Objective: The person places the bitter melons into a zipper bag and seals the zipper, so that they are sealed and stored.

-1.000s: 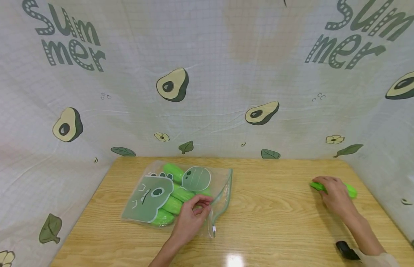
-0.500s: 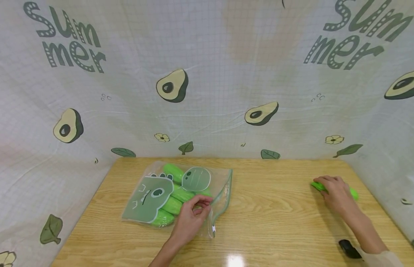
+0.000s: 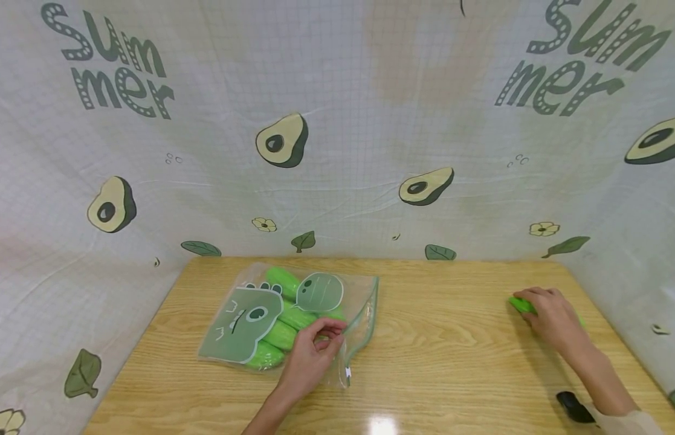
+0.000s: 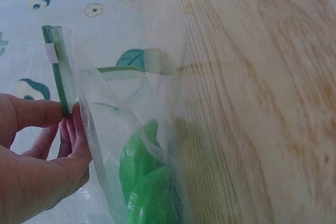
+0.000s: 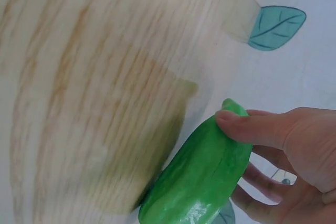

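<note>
My left hand (image 3: 311, 353) pinches the open edge of a clear zip bag (image 3: 364, 290) near its green zip strip. In the left wrist view, thumb and fingers hold that edge below a white slider (image 4: 51, 53). Inside the bag lie several green cucumbers (image 3: 283, 334), partly covered by a printed green monster. Far to the right, my right hand (image 3: 552, 317) holds another green cucumber (image 3: 522, 304) by its stem end. The right wrist view shows the thumb on this cucumber (image 5: 197, 174); its stem end appears raised from the table, and the lower end is cut off.
The wooden table (image 3: 440, 362) spans the space between the hands. A pale cloth (image 3: 342, 199) printed with avocados and leaves rises behind and at both sides. A black strap piece (image 3: 573, 408) hangs by the right wrist.
My right hand has shifted slightly to the right with the cucumber, whose far end is now mostly hidden behind the hand. The left hand and the bag have stayed put.
</note>
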Demonstrator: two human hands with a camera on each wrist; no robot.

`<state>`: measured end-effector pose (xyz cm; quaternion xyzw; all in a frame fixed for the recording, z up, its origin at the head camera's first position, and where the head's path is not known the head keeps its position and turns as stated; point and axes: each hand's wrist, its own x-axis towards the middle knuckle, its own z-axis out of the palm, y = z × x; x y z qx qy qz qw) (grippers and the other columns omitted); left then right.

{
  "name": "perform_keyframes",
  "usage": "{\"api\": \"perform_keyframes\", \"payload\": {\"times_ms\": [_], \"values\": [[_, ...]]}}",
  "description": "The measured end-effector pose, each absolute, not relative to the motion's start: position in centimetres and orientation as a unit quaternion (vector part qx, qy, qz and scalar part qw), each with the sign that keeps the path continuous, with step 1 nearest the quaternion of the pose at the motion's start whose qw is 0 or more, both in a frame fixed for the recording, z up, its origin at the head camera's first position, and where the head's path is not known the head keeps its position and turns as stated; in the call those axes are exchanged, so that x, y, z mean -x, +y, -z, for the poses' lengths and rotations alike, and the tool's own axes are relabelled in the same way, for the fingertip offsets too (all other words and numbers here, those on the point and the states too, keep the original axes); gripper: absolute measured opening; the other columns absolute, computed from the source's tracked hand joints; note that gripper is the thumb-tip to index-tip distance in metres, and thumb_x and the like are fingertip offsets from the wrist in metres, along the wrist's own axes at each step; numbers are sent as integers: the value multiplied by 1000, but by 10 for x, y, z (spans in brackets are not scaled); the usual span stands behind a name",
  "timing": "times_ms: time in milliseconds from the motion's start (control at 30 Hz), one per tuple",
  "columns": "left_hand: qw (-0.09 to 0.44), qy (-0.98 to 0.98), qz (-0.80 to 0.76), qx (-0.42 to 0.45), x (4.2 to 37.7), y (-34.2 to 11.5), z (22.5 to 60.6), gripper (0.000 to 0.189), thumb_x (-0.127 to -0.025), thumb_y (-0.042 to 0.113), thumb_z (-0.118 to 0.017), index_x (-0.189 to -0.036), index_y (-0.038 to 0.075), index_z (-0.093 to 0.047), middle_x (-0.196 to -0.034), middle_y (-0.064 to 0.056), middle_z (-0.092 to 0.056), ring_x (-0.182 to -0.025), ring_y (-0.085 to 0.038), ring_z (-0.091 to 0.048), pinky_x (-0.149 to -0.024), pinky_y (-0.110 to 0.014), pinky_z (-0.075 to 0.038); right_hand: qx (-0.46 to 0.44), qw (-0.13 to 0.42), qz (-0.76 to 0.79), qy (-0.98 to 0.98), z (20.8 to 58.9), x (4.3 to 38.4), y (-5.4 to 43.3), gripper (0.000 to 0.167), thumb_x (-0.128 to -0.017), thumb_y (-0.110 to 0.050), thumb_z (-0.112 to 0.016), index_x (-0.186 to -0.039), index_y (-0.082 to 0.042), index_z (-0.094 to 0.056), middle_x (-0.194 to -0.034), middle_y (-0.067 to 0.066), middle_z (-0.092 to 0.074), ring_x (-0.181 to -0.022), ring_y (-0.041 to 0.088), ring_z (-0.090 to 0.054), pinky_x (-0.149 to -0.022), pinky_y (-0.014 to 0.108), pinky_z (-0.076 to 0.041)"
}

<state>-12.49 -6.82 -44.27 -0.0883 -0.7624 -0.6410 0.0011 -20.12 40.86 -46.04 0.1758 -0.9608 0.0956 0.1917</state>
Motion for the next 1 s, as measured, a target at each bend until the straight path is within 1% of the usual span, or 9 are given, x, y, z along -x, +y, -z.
{"api": "perform_keyframes", "payload": {"times_ms": [200,333,400,467,533,600,633,833,1000], "values": [[3,-762,641,89,125,-69,443,16,-97,2,-68,-113,0,-69,-110,-11,-69,-102,-24,-62,-88,-26,-56,-164,179,-95,-965,453,199,405,42,-67,12,-86,-107,11,-70,-103,34,-66,-91,55,-58,-75,66,-49],[3,-760,644,90,126,-69,444,16,-97,1,-68,-112,0,-69,-110,-11,-69,-102,-24,-62,-87,-25,-56,-165,176,-106,-965,447,199,403,41,-69,9,-86,-107,10,-71,-101,33,-67,-87,53,-59,-72,64,-49],[3,-758,646,90,126,-69,444,16,-96,1,-68,-112,0,-69,-110,-11,-69,-102,-24,-62,-87,-25,-56,-169,175,-113,-963,444,198,402,40,-70,7,-86,-107,10,-71,-99,31,-67,-84,50,-61,-67,59,-50],[2,-757,648,90,126,-69,444,16,-96,0,-68,-112,0,-69,-110,-11,-69,-102,-24,-62,-87,-25,-56,-177,177,-119,-961,442,198,401,40,-70,5,-87,-107,9,-72,-97,29,-69,-80,44,-63,-62,50,-51],[2,-756,649,90,126,-69,444,17,-96,0,-68,-112,0,-69,-110,-12,-69,-102,-24,-62,-87,-25,-56,-183,177,-125,-959,440,197,400,41,-71,2,-88,-108,9,-72,-97,28,-70,-77,40,-65,-57,41,-49],[3,-757,648,89,126,-69,444,17,-96,0,-68,-112,0,-69,-110,-11,-69,-102,-24,-62,-87,-25,-56,-186,176,-130,-958,438,196,398,42,-71,0,-89,-109,8,-72,-99,28,-70,-77,38,-66,-55,36,-47],[2,-757,647,89,126,-69,444,17,-96,0,-68,-112,0,-69,-110,-11,-69,-102,-24,-62,-87,-25,-56,-185,174,-133,-958,438,196,397,42,-72,-2,-89,-109,8,-72,-100,28,-71,-78,38,-66,-55,35,-47],[4,-756,648,92,126,-69,445,17,-96,0,-68,-112,0,-69,-109,-11,-69,-101,-24,-62,-87,-25,-56,-172,168,-141,-960,431,192,391,45,-75,-7,-89,-114,8,-72,-107,30,-70,-86,44,-68,-58,44,-52],[7,-758,645,93,126,-69,446,17,-95,-1,-68,-112,0,-69,-109,-11,-69,-101,-24,-62,-88,-25,-56,-157,159,-153,-963,424,190,387,46,-78,-10,-89,-117,5,-72,-109,30,-70,-81,37,-68,-53,32,-45]]}}
